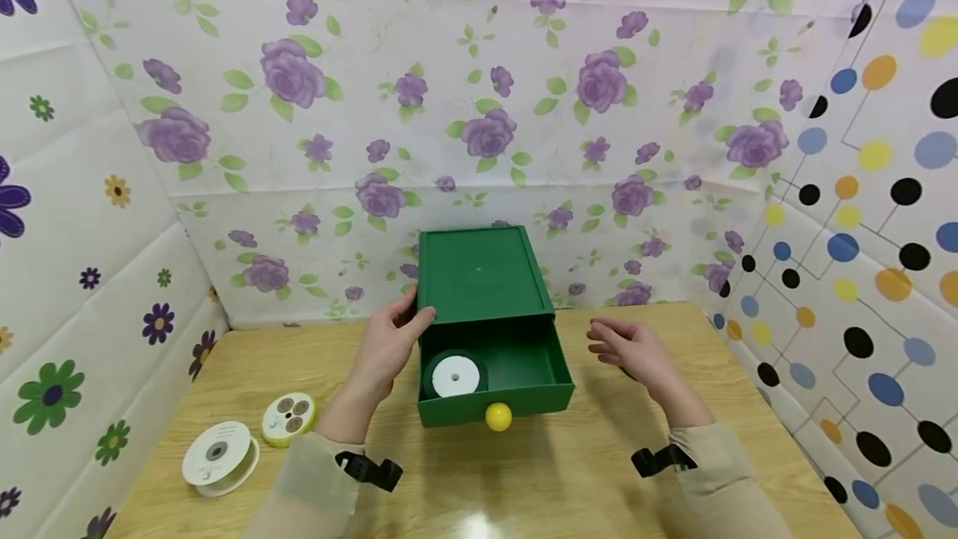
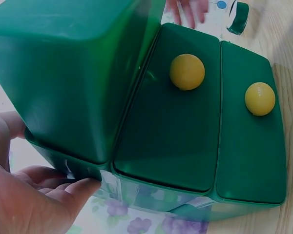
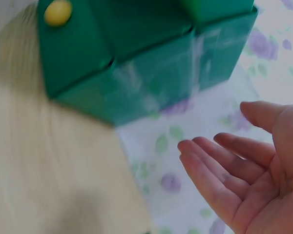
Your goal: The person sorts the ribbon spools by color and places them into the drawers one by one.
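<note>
your left hand (image 1: pixel 385 345) grips the green cabinet (image 1: pixel 482 273), seemingly steadying it, and your loose, empty right hand (image 1: pixel 636 356) likely needs to reach the extended drawer (image 1: pixel 535 407) next.

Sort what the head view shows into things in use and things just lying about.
In use, it seems:
- green drawer unit, its top drawer pulled out
- dark-rimmed white spool inside that drawer
- left hand, gripping the unit's left side
- right hand, apart from it

Lying about, untouched:
- white spool
- yellow-edged spool
</note>
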### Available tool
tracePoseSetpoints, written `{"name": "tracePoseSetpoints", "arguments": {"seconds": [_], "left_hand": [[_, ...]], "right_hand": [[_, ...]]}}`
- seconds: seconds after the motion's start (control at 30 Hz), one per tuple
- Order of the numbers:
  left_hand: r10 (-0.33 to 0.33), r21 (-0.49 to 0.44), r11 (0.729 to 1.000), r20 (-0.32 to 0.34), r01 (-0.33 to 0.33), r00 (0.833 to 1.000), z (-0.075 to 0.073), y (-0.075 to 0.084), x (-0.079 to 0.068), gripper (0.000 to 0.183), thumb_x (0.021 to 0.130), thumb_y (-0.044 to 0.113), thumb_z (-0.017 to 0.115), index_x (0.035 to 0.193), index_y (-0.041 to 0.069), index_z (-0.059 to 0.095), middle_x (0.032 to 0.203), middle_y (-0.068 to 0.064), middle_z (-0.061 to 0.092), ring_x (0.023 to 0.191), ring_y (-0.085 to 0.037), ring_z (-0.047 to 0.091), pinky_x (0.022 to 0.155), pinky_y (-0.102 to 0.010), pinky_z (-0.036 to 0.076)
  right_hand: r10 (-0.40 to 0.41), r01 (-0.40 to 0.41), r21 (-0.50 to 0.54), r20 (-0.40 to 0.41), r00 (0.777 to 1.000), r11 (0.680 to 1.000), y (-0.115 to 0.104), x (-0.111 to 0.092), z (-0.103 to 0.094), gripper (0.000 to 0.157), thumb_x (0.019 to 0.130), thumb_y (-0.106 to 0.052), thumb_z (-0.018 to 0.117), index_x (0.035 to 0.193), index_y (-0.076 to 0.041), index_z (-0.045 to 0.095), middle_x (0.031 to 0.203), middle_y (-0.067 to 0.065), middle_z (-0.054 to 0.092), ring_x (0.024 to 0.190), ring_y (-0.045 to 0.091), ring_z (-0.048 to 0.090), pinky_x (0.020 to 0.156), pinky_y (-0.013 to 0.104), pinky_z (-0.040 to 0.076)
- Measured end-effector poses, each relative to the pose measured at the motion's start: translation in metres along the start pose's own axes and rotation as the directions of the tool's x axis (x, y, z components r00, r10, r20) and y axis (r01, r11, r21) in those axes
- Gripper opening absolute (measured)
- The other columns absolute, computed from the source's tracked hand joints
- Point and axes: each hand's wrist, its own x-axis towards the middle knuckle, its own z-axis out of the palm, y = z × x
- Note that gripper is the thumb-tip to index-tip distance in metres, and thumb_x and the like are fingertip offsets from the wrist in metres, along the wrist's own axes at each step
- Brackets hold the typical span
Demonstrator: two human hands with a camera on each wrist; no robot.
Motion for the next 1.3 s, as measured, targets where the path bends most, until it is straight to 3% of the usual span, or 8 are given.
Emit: {"name": "tracePoseSetpoints", "arguments": {"seconds": [0.27,0.43,0.53,0.87,0.97,1.1,1.17,1.3], "left_hand": [[-0.001,-0.007,1.0,0.004,0.001,1.0,-0.002,0.002,0.001,0.07,0.11,0.024,0.064,0.167,0.001,0.03,0.171,-0.015,0.033,0.157,-0.032,0.031,0.125,-0.048,0.032],[-0.001,-0.013,1.0,0.011,0.002,1.0,-0.002,0.0,0.002,0.07,0.11,0.024,0.065,0.167,0.002,0.03,0.17,-0.017,0.035,0.155,-0.032,0.034,0.124,-0.048,0.034],[0.001,-0.012,1.0,0.01,0.0,1.0,-0.001,0.0,0.002,0.07,0.11,0.024,0.065,0.167,0.002,0.031,0.17,-0.017,0.035,0.155,-0.032,0.035,0.124,-0.048,0.034],[0.001,-0.028,1.0,0.02,0.0,1.0,-0.003,0.0,0.002,0.07,0.11,0.023,0.064,0.167,0.001,0.029,0.172,-0.015,0.031,0.157,-0.031,0.03,0.125,-0.047,0.032],[-0.002,-0.036,0.999,0.02,0.003,1.0,-0.003,-0.001,0.003,0.07,0.11,0.022,0.064,0.167,0.001,0.028,0.171,-0.016,0.032,0.157,-0.031,0.032,0.125,-0.047,0.033],[-0.003,-0.043,0.999,0.023,0.004,1.0,-0.003,-0.001,0.003,0.07,0.11,0.021,0.064,0.167,0.001,0.028,0.17,-0.018,0.033,0.155,-0.032,0.034,0.125,-0.047,0.033],[-0.002,-0.043,0.999,0.025,0.003,1.0,-0.003,0.0,0.003,0.071,0.11,0.021,0.063,0.167,0.001,0.028,0.17,-0.018,0.034,0.155,-0.032,0.035,0.125,-0.047,0.033],[-0.005,-0.041,0.999,0.02,0.005,1.0,-0.003,0.0,0.003,0.071,0.11,0.021,0.064,0.167,0.0,0.028,0.17,-0.018,0.034,0.155,-0.032,0.035,0.125,-0.047,0.033]], "right_hand": [[0.012,-0.021,-0.129,-0.071,0.997,0.991,0.04,-0.006,-0.02,0.059,0.111,-0.03,0.063,0.158,0.003,0.049,0.149,0.027,0.059,0.129,0.039,0.065,0.102,0.044,0.058],[-0.052,-0.016,-0.347,-0.185,0.981,0.938,0.054,-0.007,-0.03,0.05,0.109,-0.025,0.067,0.151,0.0,0.059,0.136,0.021,0.07,0.123,0.039,0.067,0.095,0.048,0.06],[-0.084,-0.012,-0.419,-0.21,0.974,0.908,0.06,-0.006,-0.035,0.049,0.107,-0.024,0.069,0.149,0.001,0.061,0.132,0.021,0.072,0.12,0.041,0.068,0.094,0.051,0.059],[-0.146,0.023,-0.571,-0.17,0.974,0.82,0.073,-0.004,-0.047,0.061,0.102,-0.03,0.077,0.152,0.0,0.058,0.137,0.027,0.067,0.121,0.048,0.065,0.091,0.059,0.059],[-0.157,0.034,-0.617,-0.146,0.977,0.787,0.075,-0.003,-0.049,0.065,0.1,-0.031,0.079,0.153,-0.001,0.057,0.142,0.028,0.064,0.109,0.048,0.068,0.084,0.056,0.057],[-0.176,0.06,-0.645,-0.117,0.977,0.762,0.079,-0.002,-0.053,0.07,0.097,-0.029,0.083,0.154,0.0,0.055,0.149,0.03,0.057,0.117,0.052,0.064,0.091,0.062,0.054],[-0.185,0.076,-0.658,-0.098,0.978,0.749,0.082,-0.001,-0.055,0.074,0.096,-0.03,0.085,0.155,0.001,0.054,0.152,0.031,0.054,0.133,0.054,0.054,0.102,0.069,0.049],[-0.185,0.089,-0.694,-0.066,0.98,0.714,0.09,0.002,-0.057,0.084,0.093,-0.036,0.087,0.156,0.006,0.049,0.154,0.038,0.047,0.138,0.06,0.045,0.108,0.074,0.041]]}}
